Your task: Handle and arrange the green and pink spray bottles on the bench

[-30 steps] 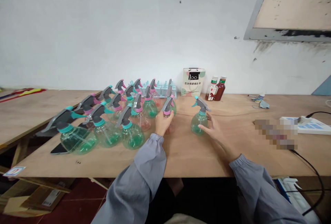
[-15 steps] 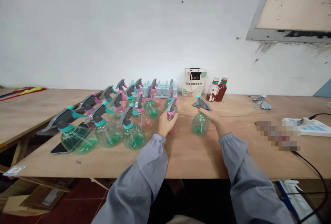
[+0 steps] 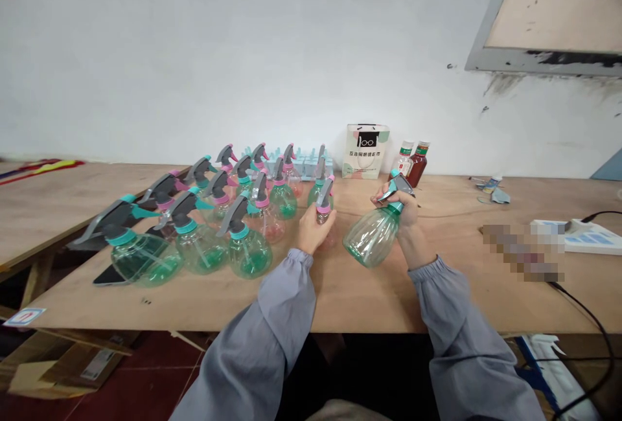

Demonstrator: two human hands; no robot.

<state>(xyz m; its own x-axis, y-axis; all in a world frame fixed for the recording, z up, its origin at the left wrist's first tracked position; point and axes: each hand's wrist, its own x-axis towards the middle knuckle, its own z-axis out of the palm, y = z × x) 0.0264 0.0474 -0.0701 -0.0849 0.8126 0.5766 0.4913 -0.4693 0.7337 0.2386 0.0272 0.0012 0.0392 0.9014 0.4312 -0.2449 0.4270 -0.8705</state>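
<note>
My right hand is closed round the neck of a green spray bottle, which is tilted with its base toward the lower left. That bottle has a grey trigger head with teal parts. My left hand is wrapped round the neck of a pink spray bottle, whose body is mostly hidden behind the hand. To the left stand several more spray bottles in rows, among them a green one nearest the left hand and a larger-looking green one at the near left.
A paper bag stands against the wall beside two sauce-like bottles. Pale blue items sit behind the spray bottles. A power strip with cables lies at right. A dark flat object is under the left bottles.
My right hand has raised the green spray bottle and tilted it, its head moving right and its base swinging left. My left hand stays at the pink spray bottle.
</note>
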